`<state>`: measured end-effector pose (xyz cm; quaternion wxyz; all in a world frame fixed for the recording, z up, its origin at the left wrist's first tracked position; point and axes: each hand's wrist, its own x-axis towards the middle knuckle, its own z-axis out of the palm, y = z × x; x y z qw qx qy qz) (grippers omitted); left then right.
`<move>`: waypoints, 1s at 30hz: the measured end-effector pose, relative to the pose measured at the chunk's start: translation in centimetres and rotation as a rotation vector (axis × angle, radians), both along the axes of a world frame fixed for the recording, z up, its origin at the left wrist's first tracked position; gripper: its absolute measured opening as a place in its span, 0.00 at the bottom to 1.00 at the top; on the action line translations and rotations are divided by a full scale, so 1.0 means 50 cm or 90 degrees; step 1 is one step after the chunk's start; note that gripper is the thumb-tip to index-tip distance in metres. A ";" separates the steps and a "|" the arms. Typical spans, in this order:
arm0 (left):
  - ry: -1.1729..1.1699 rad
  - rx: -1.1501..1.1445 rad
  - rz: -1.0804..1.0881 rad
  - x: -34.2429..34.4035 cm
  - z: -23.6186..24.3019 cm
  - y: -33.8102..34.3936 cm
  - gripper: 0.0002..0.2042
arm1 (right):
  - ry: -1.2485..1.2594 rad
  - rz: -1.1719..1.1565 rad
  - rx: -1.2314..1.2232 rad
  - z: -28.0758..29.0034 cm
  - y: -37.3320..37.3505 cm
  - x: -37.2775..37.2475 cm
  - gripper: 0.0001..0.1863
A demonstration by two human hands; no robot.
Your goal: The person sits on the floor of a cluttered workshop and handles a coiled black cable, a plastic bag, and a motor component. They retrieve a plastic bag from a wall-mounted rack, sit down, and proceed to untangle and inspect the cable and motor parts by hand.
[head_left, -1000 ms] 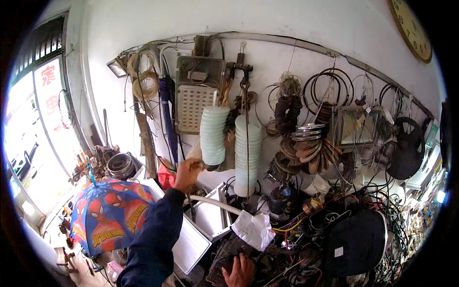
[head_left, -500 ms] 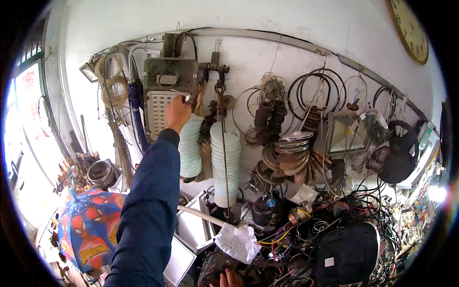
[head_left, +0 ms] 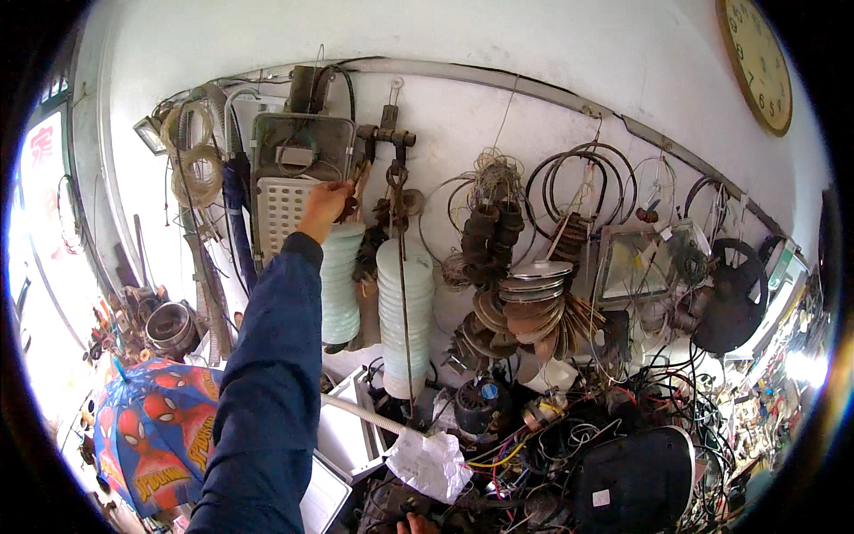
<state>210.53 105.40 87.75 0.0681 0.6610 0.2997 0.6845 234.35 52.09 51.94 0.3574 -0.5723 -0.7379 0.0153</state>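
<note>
My left hand (head_left: 325, 203), at the end of a dark blue sleeve, is raised at the wall with curled fingers, gripping something small I cannot make out beside a hanging grey lamp housing (head_left: 285, 218). Just below my fingers hangs a stack of pale translucent discs (head_left: 340, 285); a longer stack (head_left: 402, 320) hangs to its right, crossed by a dark rod. My right hand (head_left: 414, 525) shows only partly at the lower edge, against dark grimy parts, so its grip is unclear.
Coiled cables (head_left: 578, 178), rusty discs (head_left: 534, 311) and a clock (head_left: 754, 67) hang on the wall. A patterned blue umbrella (head_left: 151, 436) lies lower left. Tangled wires, a motor (head_left: 476, 409), white trays (head_left: 342, 436) and a black panel (head_left: 632, 485) crowd the lower area.
My left hand has risen from beside the lower discs to above them, its forearm now stretched out. The view has shifted, and less of my right hand shows.
</note>
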 end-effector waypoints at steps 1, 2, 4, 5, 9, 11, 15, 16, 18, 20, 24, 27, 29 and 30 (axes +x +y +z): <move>0.050 0.071 0.034 -0.011 -0.004 0.007 0.14 | -0.009 -0.003 0.010 0.000 -0.003 -0.003 0.35; 0.095 0.090 0.069 -0.028 0.000 0.017 0.13 | -0.017 -0.007 0.020 0.001 -0.006 -0.005 0.35; -0.005 -0.052 0.031 -0.020 0.019 0.020 0.11 | -0.005 -0.004 0.026 0.006 -0.005 -0.006 0.35; -0.148 -0.216 -0.044 0.004 0.037 0.013 0.11 | 0.000 -0.007 0.029 0.006 -0.004 -0.006 0.36; -0.392 -0.320 -0.091 0.033 0.038 0.017 0.09 | 0.011 -0.005 0.015 0.002 -0.007 -0.004 0.36; -0.401 -0.331 -0.007 0.062 0.055 -0.012 0.09 | 0.011 -0.011 0.008 0.003 -0.005 -0.002 0.36; -0.358 -0.346 0.073 0.075 0.071 -0.007 0.09 | 0.018 -0.014 -0.006 0.000 -0.010 -0.002 0.37; -0.327 -0.341 0.063 0.056 0.065 0.012 0.09 | 0.020 -0.013 -0.007 -0.002 -0.009 -0.003 0.37; -0.266 -0.330 0.057 -0.010 0.053 0.039 0.09 | 0.017 -0.003 -0.001 0.001 -0.007 -0.007 0.37; -0.299 -0.313 0.001 0.031 0.098 -0.007 0.08 | 0.020 -0.003 0.017 0.009 -0.003 -0.004 0.37; -0.361 -0.303 -0.118 0.124 0.141 -0.053 0.09 | 0.019 -0.002 -0.003 0.000 -0.005 0.000 0.37; -0.281 -0.327 -0.122 0.109 0.145 -0.060 0.08 | 0.033 0.015 0.033 -0.008 0.000 0.000 0.37; -0.251 -0.338 -0.109 0.109 0.147 -0.054 0.08 | 0.043 0.002 0.070 -0.014 0.004 -0.007 0.37; -0.246 -0.339 -0.094 0.119 0.148 -0.047 0.08 | 0.033 0.004 0.068 -0.016 0.002 -0.005 0.36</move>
